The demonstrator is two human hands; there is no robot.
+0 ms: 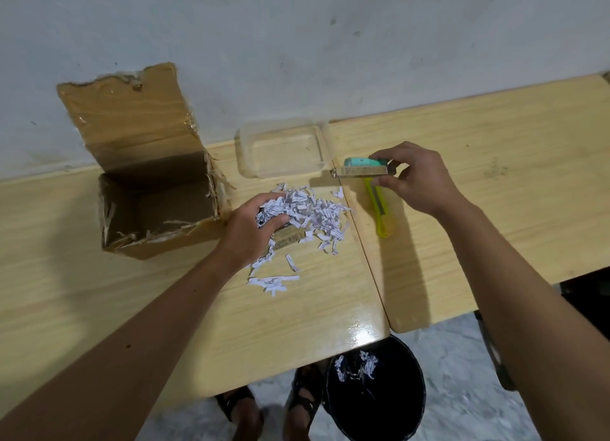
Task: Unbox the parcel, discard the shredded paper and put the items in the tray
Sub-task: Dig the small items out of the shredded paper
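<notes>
The opened cardboard parcel [155,206] stands at the left of the table, flap up, and looks empty inside. A heap of white shredded paper [317,214] lies in the table's middle. My left hand [254,229] is closed on a clump of it, over a small flat packet [290,239] half buried there. My right hand [416,179] holds a small teal item in a card pack [361,168] just right of the clear plastic tray [284,151], which stands near the wall.
A yellow-green utility knife [379,209] lies on the right-hand table below my right hand. A black bin [374,394] with some shreds inside stands on the floor at the table's front edge, beside my feet. A seam separates the two tables.
</notes>
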